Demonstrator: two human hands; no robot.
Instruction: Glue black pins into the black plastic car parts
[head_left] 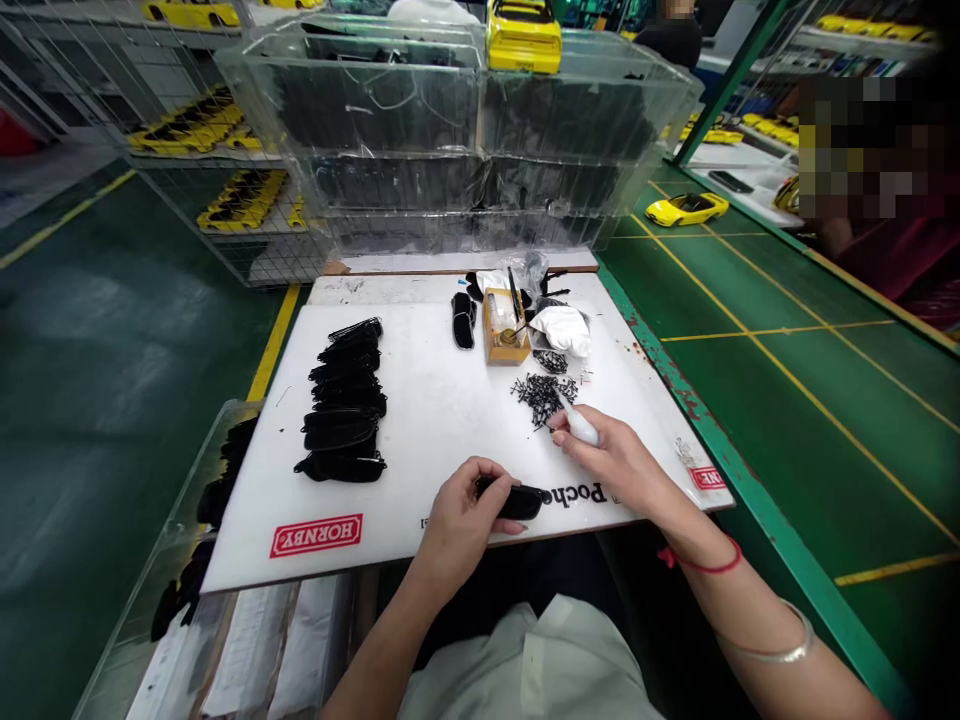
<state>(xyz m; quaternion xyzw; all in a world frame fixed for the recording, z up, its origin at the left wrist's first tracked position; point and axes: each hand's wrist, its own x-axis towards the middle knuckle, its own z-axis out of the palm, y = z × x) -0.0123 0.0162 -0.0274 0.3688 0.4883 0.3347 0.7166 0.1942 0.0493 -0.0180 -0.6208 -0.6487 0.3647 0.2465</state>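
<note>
My left hand (466, 510) is closed around a black, elongated plastic part (523, 502) near the front edge of the white board. In my right hand (611, 450) is a small white squeeze bottle (582, 426), its narrow tip pointing at a loose pile of tiny black pieces (541, 398). The fingertips of that hand are close to the pile's near edge; whether they also pinch a tiny piece is too small to tell. Similar black parts (341, 430) lie in a column on the board's left side.
Behind the pile stand a yellow box (508, 352) and a white bundle (564, 330). Clear plastic bins (382, 190) rise past the board (427, 400), a yellow toy car (525, 40) on top. Another car (687, 208) sits on the green surface. A person (885, 230) is at right.
</note>
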